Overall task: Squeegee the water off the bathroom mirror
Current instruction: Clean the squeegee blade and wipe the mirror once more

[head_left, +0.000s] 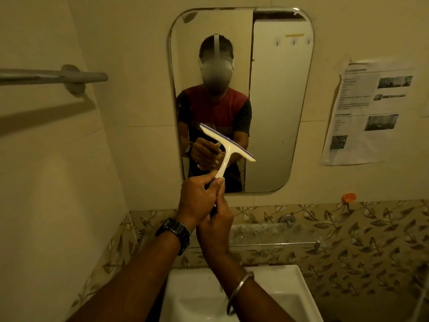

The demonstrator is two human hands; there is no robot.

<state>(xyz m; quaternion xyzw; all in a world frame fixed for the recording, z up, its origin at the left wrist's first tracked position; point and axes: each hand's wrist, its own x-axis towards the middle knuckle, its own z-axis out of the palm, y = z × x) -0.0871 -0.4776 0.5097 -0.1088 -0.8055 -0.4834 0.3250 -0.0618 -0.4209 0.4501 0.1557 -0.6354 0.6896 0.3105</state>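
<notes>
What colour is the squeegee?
The squeegee is cream-white with a purple blade strip, seen in the head view.

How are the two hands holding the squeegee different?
The left hand grips higher up the squeegee handle, and the right hand grips lower, just beneath it. The left wrist wears a dark watch, while the right wrist wears a thin metal bangle. Alike: both hands curl round the same handle, in front of the mirror.
</notes>
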